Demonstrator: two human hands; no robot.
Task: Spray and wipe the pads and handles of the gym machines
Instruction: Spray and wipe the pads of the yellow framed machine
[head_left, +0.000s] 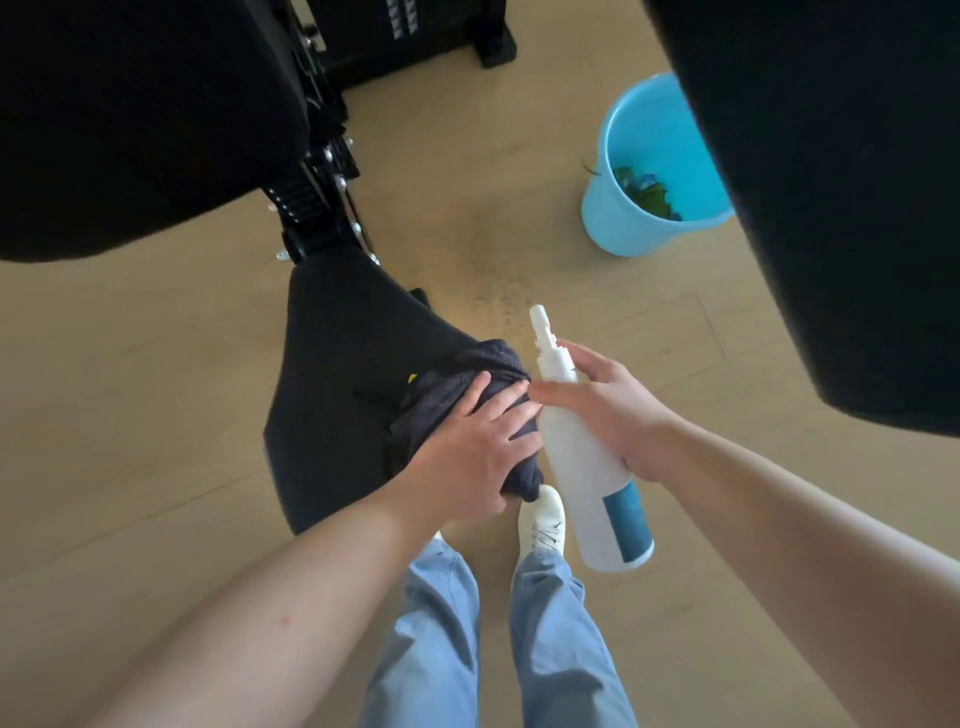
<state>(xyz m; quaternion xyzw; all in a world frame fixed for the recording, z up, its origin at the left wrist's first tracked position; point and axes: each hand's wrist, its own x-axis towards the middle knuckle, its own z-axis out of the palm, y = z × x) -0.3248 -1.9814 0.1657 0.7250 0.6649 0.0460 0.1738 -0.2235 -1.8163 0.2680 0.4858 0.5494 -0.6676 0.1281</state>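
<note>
On seat pad (332, 364), left hand (467, 457) presses cloth (467, 379) — right hand (608, 410) grips bottle (587, 478).

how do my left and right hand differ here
The left hand lies spread with fairly straight fingers, pressing a dark cloth onto the black pad. The right hand curls round a white bottle. The left hand is supported by the pad, while the right hand is in the air beside it. Both are bare and close together.
</note>
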